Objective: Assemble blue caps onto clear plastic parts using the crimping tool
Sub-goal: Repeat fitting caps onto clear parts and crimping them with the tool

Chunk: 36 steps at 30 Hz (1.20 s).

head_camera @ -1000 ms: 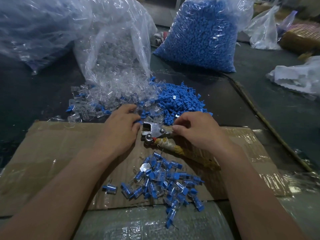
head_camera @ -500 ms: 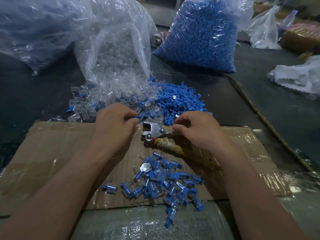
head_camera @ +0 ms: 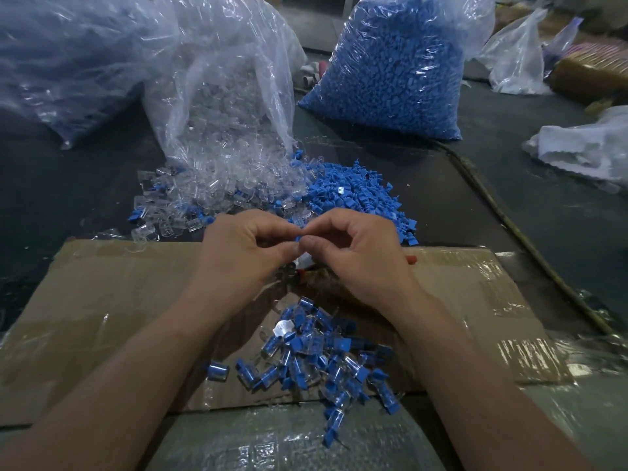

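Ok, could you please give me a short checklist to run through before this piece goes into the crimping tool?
1. Blue cap pinched between left hand and right hand: ok.
2. Clear part held together with the cap: cannot tell, the fingers hide it.
3. Cap seated squarely: cannot tell.
4. Crimping tool within reach on the cardboard, just below the hands: ok, though mostly hidden.
5. Tool jaws open and free of a part: cannot tell.
6. Loose caps and clear parts stocked beyond the hands: ok.
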{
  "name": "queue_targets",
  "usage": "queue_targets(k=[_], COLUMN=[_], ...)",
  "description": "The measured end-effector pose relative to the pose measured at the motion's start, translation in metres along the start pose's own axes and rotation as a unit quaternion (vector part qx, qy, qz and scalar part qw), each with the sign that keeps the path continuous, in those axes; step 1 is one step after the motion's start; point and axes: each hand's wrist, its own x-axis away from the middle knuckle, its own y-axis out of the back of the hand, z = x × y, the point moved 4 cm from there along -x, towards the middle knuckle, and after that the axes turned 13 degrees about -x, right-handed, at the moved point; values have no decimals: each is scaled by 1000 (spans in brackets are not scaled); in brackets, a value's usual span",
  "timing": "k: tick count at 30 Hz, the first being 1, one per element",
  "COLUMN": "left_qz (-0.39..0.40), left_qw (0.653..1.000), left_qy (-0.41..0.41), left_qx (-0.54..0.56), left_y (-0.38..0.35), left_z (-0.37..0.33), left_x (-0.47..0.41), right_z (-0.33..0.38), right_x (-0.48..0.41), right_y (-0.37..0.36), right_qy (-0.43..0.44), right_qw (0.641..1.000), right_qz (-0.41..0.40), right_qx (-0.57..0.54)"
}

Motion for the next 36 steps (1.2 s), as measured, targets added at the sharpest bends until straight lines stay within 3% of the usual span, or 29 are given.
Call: queue_targets(k=[4,13,28,36], left_qz=[36,-17,-25,-14], left_qw=[999,997,992,980], left_qy=[9,59,87,86], left_qx=[29,56,93,180], left_y=[-1,4,0,1], left_z=[1,4,4,1], left_x=[-1,0,4,3], right_z=[-2,-3,8,2], right_x=[0,0,7,3], right_y=[-2,8,-5,-4], right_qy=[0,-2,93,39], right_qw=[1000,998,990,998], right_qz=[10,-61,-75,-48], right_qx=[28,-4,75,6])
